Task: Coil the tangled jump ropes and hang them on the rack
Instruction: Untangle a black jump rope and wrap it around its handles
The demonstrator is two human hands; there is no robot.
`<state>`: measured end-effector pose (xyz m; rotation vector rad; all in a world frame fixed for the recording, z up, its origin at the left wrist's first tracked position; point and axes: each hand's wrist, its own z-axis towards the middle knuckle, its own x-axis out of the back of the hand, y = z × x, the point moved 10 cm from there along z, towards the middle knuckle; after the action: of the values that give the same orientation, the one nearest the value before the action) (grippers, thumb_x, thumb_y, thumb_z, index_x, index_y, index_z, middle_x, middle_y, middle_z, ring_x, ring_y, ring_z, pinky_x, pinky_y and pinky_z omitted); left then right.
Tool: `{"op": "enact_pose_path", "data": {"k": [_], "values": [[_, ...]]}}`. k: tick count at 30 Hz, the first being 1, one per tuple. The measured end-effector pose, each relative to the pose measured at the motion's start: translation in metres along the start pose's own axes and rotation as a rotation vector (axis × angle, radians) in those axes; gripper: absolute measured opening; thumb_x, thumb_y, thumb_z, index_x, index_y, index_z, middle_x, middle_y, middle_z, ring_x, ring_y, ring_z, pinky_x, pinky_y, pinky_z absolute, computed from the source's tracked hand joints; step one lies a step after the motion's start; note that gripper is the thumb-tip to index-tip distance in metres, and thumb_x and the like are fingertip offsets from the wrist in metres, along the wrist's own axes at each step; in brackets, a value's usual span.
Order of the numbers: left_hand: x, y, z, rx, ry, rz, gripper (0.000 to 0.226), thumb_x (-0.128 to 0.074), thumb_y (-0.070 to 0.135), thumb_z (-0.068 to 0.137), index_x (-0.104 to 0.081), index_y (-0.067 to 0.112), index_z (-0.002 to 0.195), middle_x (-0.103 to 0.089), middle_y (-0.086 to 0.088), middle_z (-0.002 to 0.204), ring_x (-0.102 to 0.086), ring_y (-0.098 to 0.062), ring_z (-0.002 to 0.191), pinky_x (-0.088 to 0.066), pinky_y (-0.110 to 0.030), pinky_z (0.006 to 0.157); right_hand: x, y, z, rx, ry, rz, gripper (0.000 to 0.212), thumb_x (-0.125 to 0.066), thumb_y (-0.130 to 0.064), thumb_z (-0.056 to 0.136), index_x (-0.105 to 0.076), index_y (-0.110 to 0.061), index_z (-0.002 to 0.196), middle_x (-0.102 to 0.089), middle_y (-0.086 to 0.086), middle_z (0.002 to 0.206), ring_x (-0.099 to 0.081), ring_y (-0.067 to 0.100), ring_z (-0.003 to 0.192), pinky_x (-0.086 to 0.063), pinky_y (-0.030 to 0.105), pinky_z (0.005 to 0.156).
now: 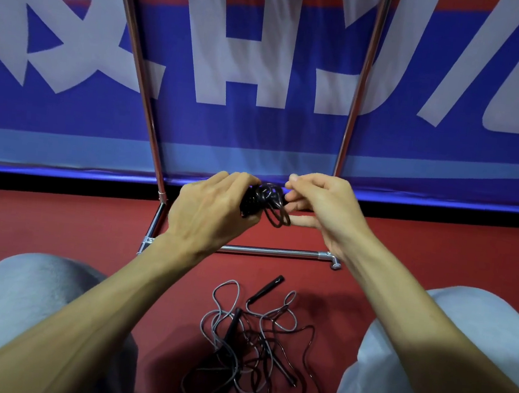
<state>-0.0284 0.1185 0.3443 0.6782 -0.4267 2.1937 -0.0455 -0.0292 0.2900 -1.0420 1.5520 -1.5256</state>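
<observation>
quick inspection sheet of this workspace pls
surface: red floor, matte, no spills seen
job's things: coiled black rope held up between both hands; tangled ropes heaped on the floor between the knees; rack of metal tube standing just beyond
clutter: nothing seen
grippers: left hand grips the coil's bundled end; right hand pinches its loops
cables: nothing seen apart from the ropes
surroundings: blue banner with large white letters behind the rack

Light grey trousers (26, 300) of soft fabric are worn over both knees. The left hand (208, 210), right hand (324, 209) and forearms are uncovered.
</observation>
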Motion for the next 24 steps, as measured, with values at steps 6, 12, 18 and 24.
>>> {"op": "enact_pose_path", "data": {"k": [6, 12, 18, 24], "values": [[0.003, 0.024, -0.005, -0.186, 0.031, -0.05, 0.02, -0.061, 0.031, 0.077, -0.071, 0.015, 0.081, -0.059, 0.002, 0.059, -0.058, -0.019, 0.052, -0.029, -0.025, 0.039, -0.004, 0.014, 0.002, -0.109, -0.092, -0.133, 0.017, -0.067, -0.022, 0.088, -0.068, -0.008, 0.079, -0.059, 0.003, 0.069, -0.051, 0.012, 0.058, -0.057, 0.03, 0.056], [-0.008, 0.026, -0.009, -0.219, -0.011, -0.049, 0.018, -0.064, 0.03, 0.073, -0.07, 0.014, 0.08, -0.061, 0.003, 0.06, -0.058, -0.018, 0.052, -0.027, -0.023, 0.042, 0.001, 0.007, 0.006, -0.046, -0.072, -0.257, 0.018, -0.066, -0.022, 0.089, -0.069, -0.008, 0.077, -0.056, 0.002, 0.065, -0.05, 0.014, 0.059, -0.055, 0.032, 0.068], [-0.009, 0.031, -0.01, -0.248, -0.016, -0.082, 0.021, -0.06, 0.031, 0.073, -0.07, 0.014, 0.081, -0.061, 0.004, 0.06, -0.059, -0.018, 0.053, -0.031, -0.024, 0.041, 0.0, 0.018, 0.008, -0.112, -0.142, -0.33, 0.014, -0.073, -0.023, 0.083, -0.07, -0.011, 0.078, -0.062, -0.001, 0.064, -0.05, 0.011, 0.05, -0.056, 0.033, 0.069], [-0.031, 0.016, -0.013, -0.08, -0.162, -0.222, 0.033, -0.053, 0.043, 0.071, -0.067, 0.019, 0.089, -0.067, 0.005, 0.068, -0.065, -0.02, 0.06, -0.039, -0.025, 0.042, -0.002, 0.014, 0.015, -0.006, -0.144, -0.427, 0.023, -0.058, -0.019, 0.094, -0.066, -0.003, 0.08, -0.056, 0.014, 0.073, -0.057, 0.02, 0.069, -0.06, 0.038, 0.074]]}}
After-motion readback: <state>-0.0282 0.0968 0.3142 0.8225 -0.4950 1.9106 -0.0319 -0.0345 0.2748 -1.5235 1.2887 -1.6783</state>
